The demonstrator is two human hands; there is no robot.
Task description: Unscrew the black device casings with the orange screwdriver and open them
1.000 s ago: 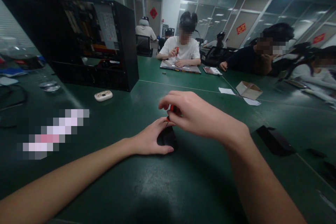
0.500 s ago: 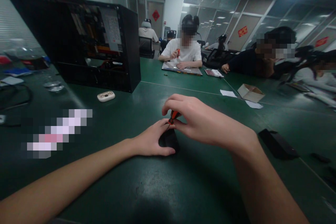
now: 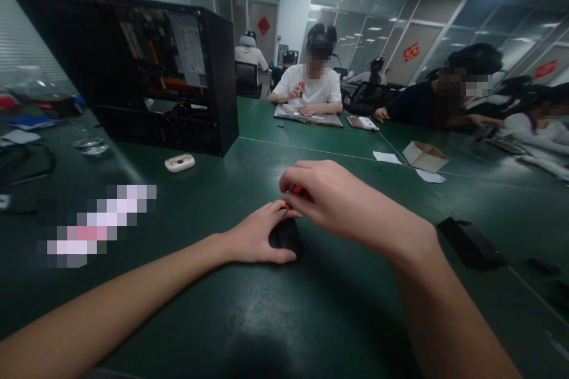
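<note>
My left hand (image 3: 253,235) lies on the table around a small black box-like part (image 3: 288,238), thumb on the near side and fingers on the far side, holding it down. In my right hand (image 3: 333,204) is a screwdriver with an orange and black handle (image 3: 301,190), mostly covered by the curled fingers. Its shaft slants down to the far end of the black part, close to my left fingertips. Where the tip touches is hidden.
An open black computer case (image 3: 222,83) stands at the back left, with a white earbud case (image 3: 179,163) before it. To the right are another black part (image 3: 471,243) and a small open box (image 3: 424,157). Across the green table (image 3: 267,320), a person in white (image 3: 326,86) holds a screwdriver.
My right fingers have closed further around the screwdriver handle, and the hand has shifted slightly. My left hand and the black part stay put. The person at right has moved an arm.
</note>
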